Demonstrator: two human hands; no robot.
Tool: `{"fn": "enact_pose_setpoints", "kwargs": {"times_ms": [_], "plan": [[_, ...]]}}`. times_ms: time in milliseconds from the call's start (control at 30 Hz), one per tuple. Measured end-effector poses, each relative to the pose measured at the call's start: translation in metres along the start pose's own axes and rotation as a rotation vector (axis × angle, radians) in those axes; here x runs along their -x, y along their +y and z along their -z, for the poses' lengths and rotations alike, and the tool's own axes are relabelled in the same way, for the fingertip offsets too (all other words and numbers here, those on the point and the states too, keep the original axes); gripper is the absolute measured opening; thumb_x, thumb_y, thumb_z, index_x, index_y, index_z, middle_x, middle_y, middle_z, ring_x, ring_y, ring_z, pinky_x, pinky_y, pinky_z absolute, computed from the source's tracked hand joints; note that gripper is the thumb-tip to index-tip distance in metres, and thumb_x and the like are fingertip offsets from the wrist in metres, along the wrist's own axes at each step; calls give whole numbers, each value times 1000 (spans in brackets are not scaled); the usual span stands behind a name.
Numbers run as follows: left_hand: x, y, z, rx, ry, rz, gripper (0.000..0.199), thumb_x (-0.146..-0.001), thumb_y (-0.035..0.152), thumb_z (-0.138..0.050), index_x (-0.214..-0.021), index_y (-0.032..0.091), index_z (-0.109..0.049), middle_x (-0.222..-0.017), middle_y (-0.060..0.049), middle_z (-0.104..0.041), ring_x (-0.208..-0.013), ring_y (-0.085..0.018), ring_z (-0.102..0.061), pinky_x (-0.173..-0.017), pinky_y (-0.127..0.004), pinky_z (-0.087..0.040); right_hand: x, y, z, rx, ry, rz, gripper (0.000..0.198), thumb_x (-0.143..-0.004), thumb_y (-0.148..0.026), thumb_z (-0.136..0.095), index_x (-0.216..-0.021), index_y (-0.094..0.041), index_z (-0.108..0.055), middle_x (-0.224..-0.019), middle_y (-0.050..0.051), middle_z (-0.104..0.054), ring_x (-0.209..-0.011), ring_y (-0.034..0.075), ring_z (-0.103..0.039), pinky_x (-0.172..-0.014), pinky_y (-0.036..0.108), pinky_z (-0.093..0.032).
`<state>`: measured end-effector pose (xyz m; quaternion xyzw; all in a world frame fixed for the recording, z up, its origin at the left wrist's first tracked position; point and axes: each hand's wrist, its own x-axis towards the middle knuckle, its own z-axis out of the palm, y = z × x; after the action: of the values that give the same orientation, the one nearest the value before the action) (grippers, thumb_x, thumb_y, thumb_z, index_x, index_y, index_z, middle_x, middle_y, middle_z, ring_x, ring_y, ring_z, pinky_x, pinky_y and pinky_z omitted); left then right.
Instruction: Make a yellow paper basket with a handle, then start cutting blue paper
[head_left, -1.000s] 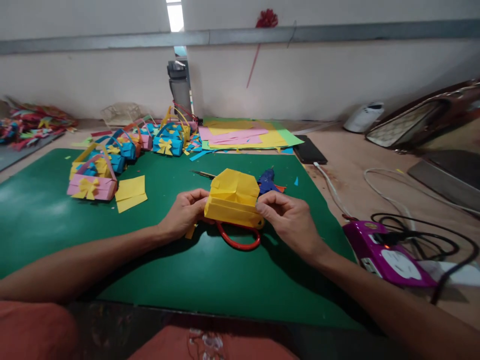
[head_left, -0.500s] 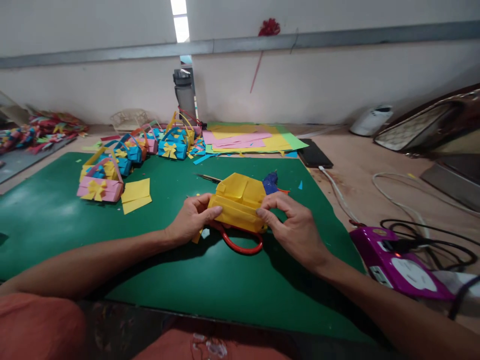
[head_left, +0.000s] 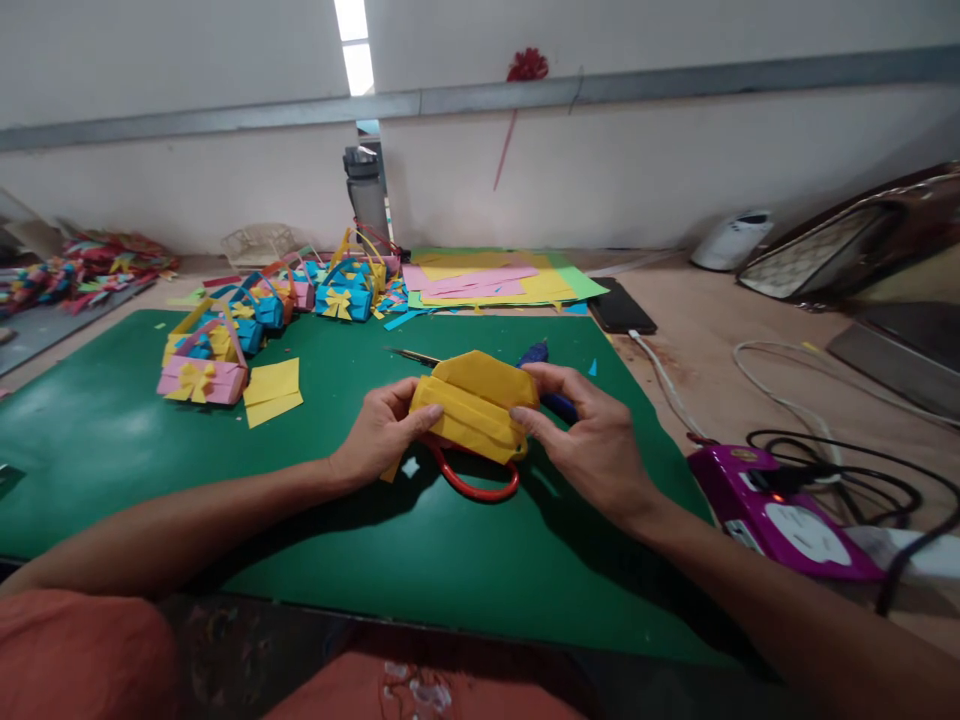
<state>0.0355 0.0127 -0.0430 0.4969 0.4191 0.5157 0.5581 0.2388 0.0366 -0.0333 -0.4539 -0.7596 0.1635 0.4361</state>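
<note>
A folded yellow paper piece point(head_left: 476, 400), shaped like a small box or purse body, is held between both hands above the green mat point(head_left: 360, 580). My left hand point(head_left: 382, 430) pinches its left end, thumb on the front face. At the right end, my right hand point(head_left: 589, 440) grips it with the thumb on the front and fingers behind. Red-handled scissors point(head_left: 480, 487) lie under the paper, blades hidden or partly sticking out beyond it. Behind my right hand is a dark blue object point(head_left: 559, 405), partly covered, kind unclear.
Finished paper baskets point(head_left: 201, 378) with bows stand at the left. Yellow paper squares point(head_left: 272, 391) lie beside them. Coloured sheets point(head_left: 487, 280) and a phone point(head_left: 622, 306) are at the back. On the right are a purple power strip point(head_left: 787, 520) and cables; a bottle point(head_left: 366, 195) stands behind.
The yellow paper has tilted slightly, its upper part now looking smoother and more closed. My right fingers have shifted up behind its right end. The whole view has moved a little.
</note>
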Motion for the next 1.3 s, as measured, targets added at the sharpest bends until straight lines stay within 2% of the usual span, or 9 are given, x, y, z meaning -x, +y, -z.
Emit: {"fn": "enact_pose_setpoints", "kwargs": {"times_ms": [267, 367, 533, 633, 733, 833, 967, 1133, 1300], "plan": [[5, 2, -3, -137, -70, -14, 33, -78, 45, -57, -87, 13, -59, -76, -3, -63, -64, -12, -60, -58, -23, -52, -2, 0, 9, 133, 50, 150, 8, -78, -23, -58, -84, -22, -63, -80, 2, -67, -78, 18, -59, -77, 36, -45], [5, 7, -2, -235, -7, -44, 36, -81, 46, -51, -76, 12, -60, -64, -1, -58, -57, -9, -54, -54, -20, -46, -4, -1, 11, 120, 44, 129, 8, -79, -25, -55, -81, -22, -62, -78, 2, -66, -75, 18, -58, -72, 34, -44], [1, 12, -8, -213, 115, -29, 21, -69, 32, -65, -71, 13, -55, -59, 3, -58, -54, -7, -51, -51, -17, -42, -4, -1, 11, 56, -13, 55, 9, -77, -25, -56, -75, -21, -63, -74, 1, -66, -70, 17, -57, -68, 33, -43], [1, 13, -9, -136, 136, -12, 23, -65, 23, -68, -80, 15, -52, -57, 5, -58, -53, -6, -52, -50, -16, -40, -5, -2, 12, 12, -44, 11, 9, -76, -26, -56, -74, -21, -63, -75, 1, -67, -69, 17, -57, -64, 32, -43], [1, 13, -9, -76, 1, 45, 30, -67, 24, -68, -92, 14, -58, -67, 1, -65, -62, -10, -60, -58, -20, -46, -6, -5, 14, 24, -58, 17, 9, -77, -26, -56, -74, -22, -63, -73, 1, -67, -68, 17, -57, -66, 33, -43], [0, 12, -10, -96, -76, 64, 27, -69, 28, -66, -90, 11, -64, -72, -3, -68, -66, -12, -62, -62, -23, -48, -9, -7, 15, 67, -68, 48, 9, -78, -26, -55, -75, -23, -63, -73, 1, -67, -67, 17, -57, -75, 38, -42], [-3, 10, -15, -154, -49, 42, 28, -71, 31, -65, -91, 11, -67, -69, -3, -68, -60, -11, -60, -56, -22, -47, -14, -13, 18, 161, -119, 112, 10, -76, -27, -60, -83, -22, -64, -83, 3, -70, -78, 21, -60, -88, 46, -36], [-6, 13, -26, -165, -88, -63, 29, -72, 32, -65, -90, 10, -67, -65, -2, -66, -58, -12, -59, -54, -21, -47, -25, -27, 23, 289, -251, 213, 19, -76, -23, -61, -94, -19, -61, -98, 6, -70, -87, 24, -61, -91, 49, -29], [-9, 8, -26, -159, -58, -69, 55, -76, 31, -61, -126, 12, -47, -71, -1, -64, -60, -11, -57, -55, -20, -44, -33, -39, 20, 403, -363, 213, 5, -78, -19, -57, -76, -17, -62, -75, 4, -69, -68, 17, -57, -75, 35, -36]]}}
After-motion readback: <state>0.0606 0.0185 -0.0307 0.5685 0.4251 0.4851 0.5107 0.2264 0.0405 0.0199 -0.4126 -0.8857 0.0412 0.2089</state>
